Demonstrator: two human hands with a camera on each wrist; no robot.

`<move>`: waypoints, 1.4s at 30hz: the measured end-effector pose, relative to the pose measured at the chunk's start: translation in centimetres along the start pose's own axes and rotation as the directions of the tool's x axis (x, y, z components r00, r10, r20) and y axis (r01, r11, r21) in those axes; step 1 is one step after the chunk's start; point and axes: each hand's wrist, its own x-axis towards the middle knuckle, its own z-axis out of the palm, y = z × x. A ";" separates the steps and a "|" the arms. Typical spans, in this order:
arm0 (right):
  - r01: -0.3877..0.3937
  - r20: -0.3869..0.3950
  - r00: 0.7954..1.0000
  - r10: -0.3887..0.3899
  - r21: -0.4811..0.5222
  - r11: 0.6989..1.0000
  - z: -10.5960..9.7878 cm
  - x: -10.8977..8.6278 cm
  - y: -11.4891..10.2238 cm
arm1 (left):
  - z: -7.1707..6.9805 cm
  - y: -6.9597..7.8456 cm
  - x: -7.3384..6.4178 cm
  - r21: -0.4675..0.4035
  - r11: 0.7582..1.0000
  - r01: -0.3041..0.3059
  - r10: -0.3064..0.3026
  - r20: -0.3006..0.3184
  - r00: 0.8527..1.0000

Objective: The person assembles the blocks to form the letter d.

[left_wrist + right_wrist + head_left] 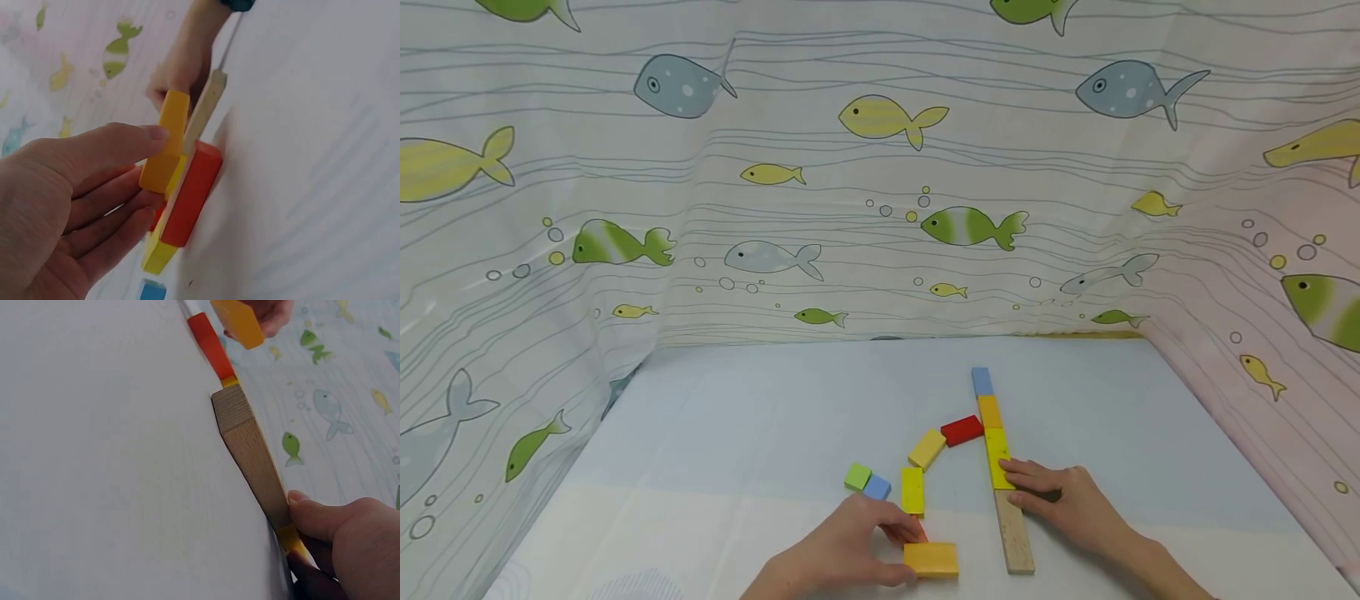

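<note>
My left hand [853,542] pinches a yellow-orange block [931,560] between thumb and fingers, held above a red-orange block [192,194] that it partly hides in the head view. My right hand [1071,500] rests its fingertips on a bright yellow block [995,450], with the thumb by the end of a plain wooden block [1015,533]. These two lie end to end in a straight row with an orange block [990,412] and a blue block [982,382]. A curved line of red [962,431], pale yellow [927,448] and yellow [912,490] blocks branches left from that row.
A small green block [857,477] and a blue block [877,487] lie touching, left of the curved line and just beyond my left hand. The white table [737,417] is bordered behind and at the sides by a fish-patterned curtain [850,283].
</note>
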 end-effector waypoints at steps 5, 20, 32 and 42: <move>0.002 -0.005 1.000 -0.002 -0.002 1.000 0.1 0.0 0.0 | 1.3 0.8 0.8 0.127 0.991 -0.046 0.046 0.005 0.999; 0.005 0.001 1.000 -0.005 0.008 1.000 0.0 -0.1 0.0 | 4.0 0.8 2.7 0.136 0.989 0.061 -0.073 0.088 0.993; -0.010 0.000 1.000 0.010 0.002 1.000 0.1 -0.1 0.0 | 3.9 0.5 2.7 0.159 0.987 0.029 -0.045 0.097 0.994; -0.016 -0.001 1.000 0.016 -0.002 1.000 0.0 0.0 0.0 | 3.9 0.6 2.5 0.202 0.978 0.059 -0.083 0.113 0.990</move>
